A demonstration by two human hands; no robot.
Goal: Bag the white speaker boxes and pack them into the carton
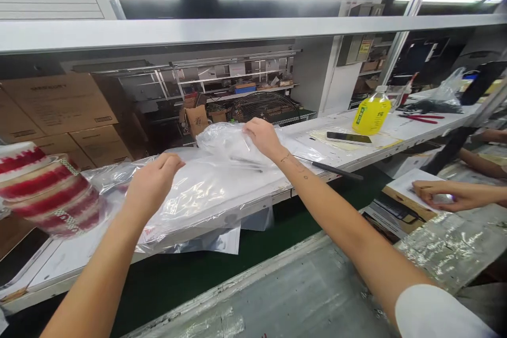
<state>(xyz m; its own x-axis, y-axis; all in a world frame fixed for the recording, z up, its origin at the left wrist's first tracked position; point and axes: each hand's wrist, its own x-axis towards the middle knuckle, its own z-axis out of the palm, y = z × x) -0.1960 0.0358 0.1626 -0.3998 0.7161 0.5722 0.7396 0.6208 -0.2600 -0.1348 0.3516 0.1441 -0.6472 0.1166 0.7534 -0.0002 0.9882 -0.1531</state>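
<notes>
Here, the clear bag (202, 195) is laid along the white shelf (65, 254), between the hands; its puffy end is pinched by the right hand (261, 138); whether it is gripped by the curled left hand (153, 182) cannot be told.

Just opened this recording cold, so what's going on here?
A person has both hands over clear plastic on a white bench. The right hand is at its bunched far part; the left hand is curled nearer, contact unclear. Rightward are a phone and a yellow bottle. A co-worker's hand is farther right.
</notes>
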